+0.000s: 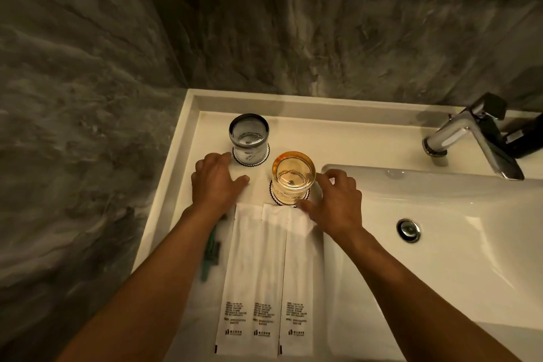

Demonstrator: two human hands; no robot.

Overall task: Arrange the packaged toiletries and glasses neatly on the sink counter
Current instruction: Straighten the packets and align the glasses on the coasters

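A glossy white moulded worktop [293, 132] with a raised rim runs along a grey, veined stone-look wall [88, 67]. The amber glass [293, 178] serves as the landmark: a short, round tumbler of clear, honey-tinted glass, standing upright on a round paper coaster [276, 198] with a dark scalloped edge. Whether it holds anything I cannot tell; only a small dark speck shows at its base.

Behind and to the left of the amber glass stands the grey glass [249, 137], a smoky tumbler of the same round shape with a dark rim, upright on a matching coaster and apparently empty.

Directly in front of the amber glass lie three long, flat white paper packets [255, 273], side by side with edges touching, small black print near their front ends. To the left of the packets a slim green item [210, 256] lies partly under the left forearm; what it is I cannot tell.

The left hand [217, 182] rests palm-down on the worktop to the left of the amber glass, fingers spread wide, holding nothing. The right hand [335, 200] sits just right of the amber glass, fingers loosely curled and open, fingertips at the glass's side and the thumb by the coaster and packet tops; no firm grip shows.

To the right of the amber glass the worktop dips into a smooth basin [440, 229] with a chrome drain [408, 230] and an angular chrome tap [470, 138].
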